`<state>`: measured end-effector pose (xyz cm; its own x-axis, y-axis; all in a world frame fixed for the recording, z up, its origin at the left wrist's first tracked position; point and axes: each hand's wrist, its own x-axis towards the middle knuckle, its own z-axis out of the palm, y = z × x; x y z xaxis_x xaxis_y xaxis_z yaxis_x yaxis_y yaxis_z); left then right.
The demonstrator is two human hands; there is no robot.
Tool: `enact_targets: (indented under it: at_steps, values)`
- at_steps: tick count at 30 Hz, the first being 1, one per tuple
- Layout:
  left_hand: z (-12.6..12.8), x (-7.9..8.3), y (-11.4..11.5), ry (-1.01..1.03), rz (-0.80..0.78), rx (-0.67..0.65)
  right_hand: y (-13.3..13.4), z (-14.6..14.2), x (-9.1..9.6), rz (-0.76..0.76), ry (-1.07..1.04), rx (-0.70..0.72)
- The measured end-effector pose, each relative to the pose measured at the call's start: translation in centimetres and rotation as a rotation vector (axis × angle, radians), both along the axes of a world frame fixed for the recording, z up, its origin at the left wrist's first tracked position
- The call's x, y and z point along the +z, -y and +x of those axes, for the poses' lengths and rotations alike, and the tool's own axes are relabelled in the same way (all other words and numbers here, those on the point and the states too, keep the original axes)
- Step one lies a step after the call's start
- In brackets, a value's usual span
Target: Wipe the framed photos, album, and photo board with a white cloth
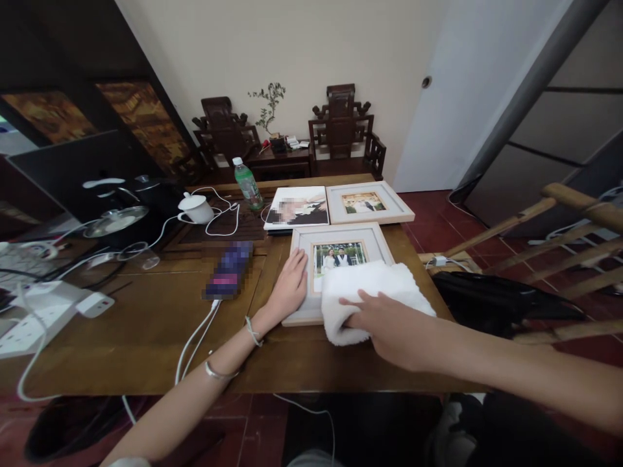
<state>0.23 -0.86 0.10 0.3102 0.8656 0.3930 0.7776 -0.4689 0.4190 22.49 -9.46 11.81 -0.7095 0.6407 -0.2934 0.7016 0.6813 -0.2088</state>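
A light wooden picture frame (298, 241) with a photo of a couple lies flat near the front of the table. My left hand (291, 285) grips its left edge, fingers close together along the wood; the thumb is hidden. In my right hand (384, 318) is a folded, fluffy white cloth (374, 283), pressed on the lower right part of the frame. Some fingertips are tucked into the fold. The cloth hides the frame's lower right corner and part of the photo. Behind lie a second light frame (399, 206) and a white-edged photo panel (298, 224).
On the wooden table (195, 344) are a phone (228, 271) with a white cable, a green-labelled bottle (248, 185), a lidded white cup (195, 209), a clear cup (141, 255), a pot (119, 224) and a power strip (46, 318). A wooden chair (574, 201) stands right.
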Motion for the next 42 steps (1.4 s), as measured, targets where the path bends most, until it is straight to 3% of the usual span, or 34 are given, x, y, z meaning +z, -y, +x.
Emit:
enact_targets:
  at_steps: [3,6,9,14,17,22,27,31,33,36,42]
  values:
    - [0.0,0.0,0.0,-0.001,-0.004,-0.001,-0.1,-0.8,-1.6,0.107,0.075,0.017]
    - [0.0,-0.1,-0.1,0.01,0.002,-0.008,-1.7,-1.0,-3.5,0.204,0.085,0.035]
    - [0.0,-0.1,-0.1,0.001,0.006,-0.014,-5.2,-0.6,-4.7,0.293,0.04,-0.005]
    - [0.0,-0.1,-0.1,0.016,0.0,-0.023,-11.8,0.2,-5.6,0.576,-0.02,-0.085]
    - [0.0,-0.1,-0.1,0.033,-0.008,-0.03,-13.5,-0.1,-6.1,0.578,0.011,-0.103]
    - [0.0,0.1,0.0,0.022,-0.018,-0.024,-10.6,-1.2,-5.4,0.405,0.085,-0.044]
    - [0.1,0.1,0.0,0.017,-0.013,-0.014,-4.7,-1.4,-2.6,0.173,0.106,-0.01]
    - [0.2,0.2,0.0,0.054,-0.028,-0.017,-1.4,-1.6,-0.5,0.024,0.104,0.043]
    - [0.3,0.4,0.1,0.101,-0.043,-0.012,-0.6,-2.0,-0.3,0.041,0.107,0.09]
    - [0.4,0.6,0.3,0.209,-0.084,0.02,-0.7,-2.6,-1.5,0.187,0.116,0.162]
    - [0.7,0.9,0.6,0.387,-0.129,0.034,-5.1,-4.4,-4.7,0.466,0.087,0.256]
